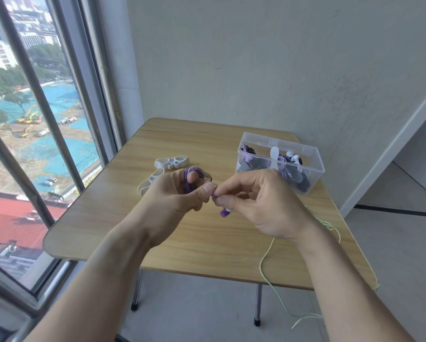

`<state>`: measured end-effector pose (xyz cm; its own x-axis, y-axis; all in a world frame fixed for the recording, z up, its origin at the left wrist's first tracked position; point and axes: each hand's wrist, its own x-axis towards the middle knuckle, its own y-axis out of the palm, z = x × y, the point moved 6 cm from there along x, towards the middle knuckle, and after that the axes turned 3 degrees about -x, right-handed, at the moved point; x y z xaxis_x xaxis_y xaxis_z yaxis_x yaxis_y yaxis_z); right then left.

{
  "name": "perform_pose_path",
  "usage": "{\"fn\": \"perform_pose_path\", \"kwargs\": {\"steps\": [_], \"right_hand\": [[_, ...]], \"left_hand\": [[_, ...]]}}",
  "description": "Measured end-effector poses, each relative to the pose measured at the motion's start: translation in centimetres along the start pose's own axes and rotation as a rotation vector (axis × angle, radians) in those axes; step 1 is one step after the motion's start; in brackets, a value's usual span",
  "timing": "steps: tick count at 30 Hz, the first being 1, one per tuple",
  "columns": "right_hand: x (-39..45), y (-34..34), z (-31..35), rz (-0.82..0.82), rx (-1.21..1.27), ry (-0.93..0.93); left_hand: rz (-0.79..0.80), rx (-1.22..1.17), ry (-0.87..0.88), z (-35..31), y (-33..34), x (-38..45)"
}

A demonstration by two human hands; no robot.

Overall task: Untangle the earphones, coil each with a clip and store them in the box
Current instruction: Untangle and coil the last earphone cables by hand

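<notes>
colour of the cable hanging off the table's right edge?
Pale green cable, clearest in the head view.

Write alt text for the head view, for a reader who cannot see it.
Over a wooden table, the left hand holds a coiled purple earphone cable while the right hand pinches its loose end. White clips lie behind, a clear box of earphones sits right, and a green cable hangs off the edge.

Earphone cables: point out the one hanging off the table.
The pale green cable, trailing over the near edge toward the floor; the purple cable is coiled in the left hand.
</notes>
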<state>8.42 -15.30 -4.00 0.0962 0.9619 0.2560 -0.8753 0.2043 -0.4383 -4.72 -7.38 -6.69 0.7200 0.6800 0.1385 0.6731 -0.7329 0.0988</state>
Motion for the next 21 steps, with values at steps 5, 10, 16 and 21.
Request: {"fn": "perform_pose_path", "kwargs": {"steps": [5,10,16,21], "right_hand": [[-0.1,-0.1,0.7,-0.002,-0.029,-0.031],[0.1,-0.1,0.2,-0.055,0.036,0.028],[0.2,0.0,0.5,-0.169,0.099,0.0],[0.0,-0.5,1.1,-0.234,-0.017,-0.047]], "left_hand": [[-0.005,-0.171,0.01,-0.3,0.7,-0.1],[-0.061,-0.186,0.017,0.4,0.8,0.0],[-0.149,-0.234,0.131,0.5,0.9,0.4],[-0.146,-0.1,0.197,0.0,1.3,0.1]]}}
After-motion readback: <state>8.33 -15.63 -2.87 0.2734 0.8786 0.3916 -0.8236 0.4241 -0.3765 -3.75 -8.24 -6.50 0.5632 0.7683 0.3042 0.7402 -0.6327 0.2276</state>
